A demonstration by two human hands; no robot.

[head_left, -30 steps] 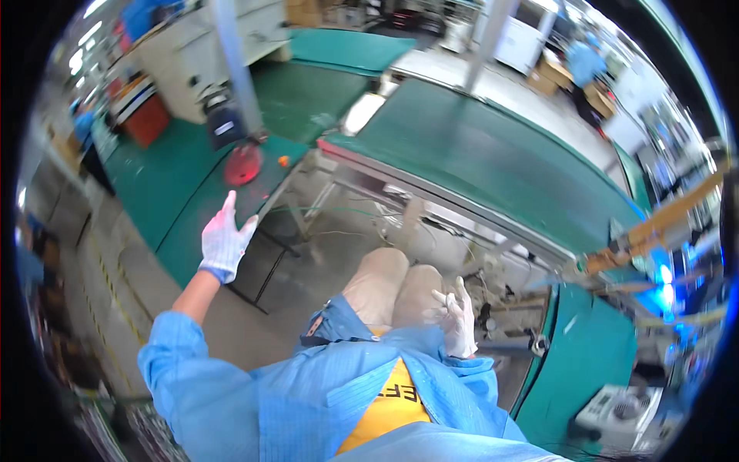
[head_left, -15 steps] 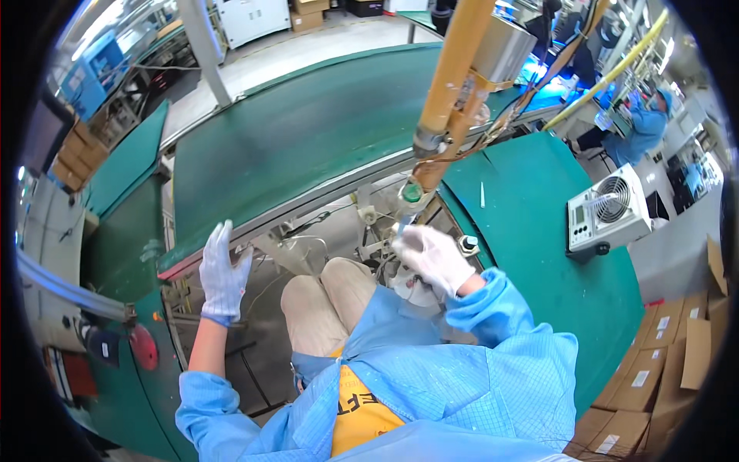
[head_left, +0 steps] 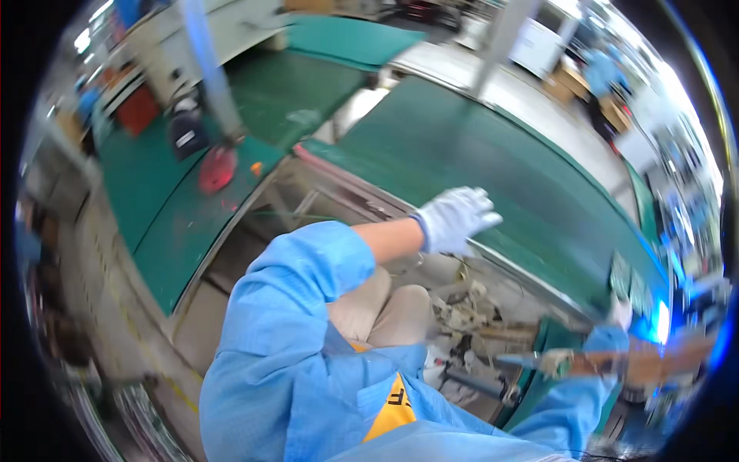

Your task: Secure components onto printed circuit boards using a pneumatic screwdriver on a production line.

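My left hand [head_left: 458,219], in a white glove, hovers at the near edge of the green conveyor belt [head_left: 469,146] with its fingers stretched out and nothing in it. Far to the right, my right hand [head_left: 618,312], also gloved, reaches low over the belt. Two green boards [head_left: 625,282], like circuit boards, lie just beyond its fingertips. Motion smears those fingers, so whether they touch or grip a board cannot be made out. Nearer to me than the right hand, a brown pole [head_left: 654,360] with a green tip fitting [head_left: 556,363] crosses my right sleeve.
To the left stands a green table [head_left: 181,231] bearing a red round object [head_left: 218,169] and a dark cap [head_left: 187,131]. Mechanical parts [head_left: 469,308] sit under the belt beside my knees. A grey post [head_left: 504,46] rises behind the belt; a person [head_left: 604,73] is beyond it.
The view has swung round to the right. My right hand has left the pole's tip and gone out to the boards on the belt. My left hand has moved over the belt edge.
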